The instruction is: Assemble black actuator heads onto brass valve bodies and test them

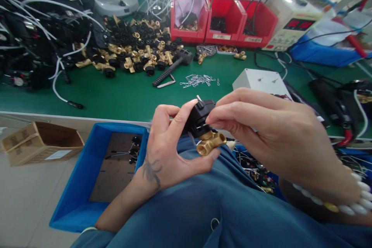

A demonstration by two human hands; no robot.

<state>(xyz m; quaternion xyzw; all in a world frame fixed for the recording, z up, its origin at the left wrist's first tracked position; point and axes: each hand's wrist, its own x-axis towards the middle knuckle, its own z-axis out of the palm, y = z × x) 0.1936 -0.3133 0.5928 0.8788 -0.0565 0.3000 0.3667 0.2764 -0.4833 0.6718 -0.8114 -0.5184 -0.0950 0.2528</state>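
Observation:
My left hand [171,151] is closed around a motorized valve, with its black actuator housing [200,114] above and its brass valve body [211,142] resting near my thumb. A thin cable hangs under the housing. My right hand [255,128] is pinched at the neck where housing and brass meet. Thin silver wire of a clip [200,126] shows by those fingertips; the rest of it is hidden. On the green bench beyond lies a pile of wire clips [197,80]. A black-headed hammer [174,68] and a hex key [167,82] lie left of the pile.
Many brass valve fittings [148,52] are heaped at the back. Red bins [223,23] stand behind, beside a power supply [296,19]. A white box [260,81] sits at right. Below the bench edge are a blue crate [72,201] and a cardboard box [43,143].

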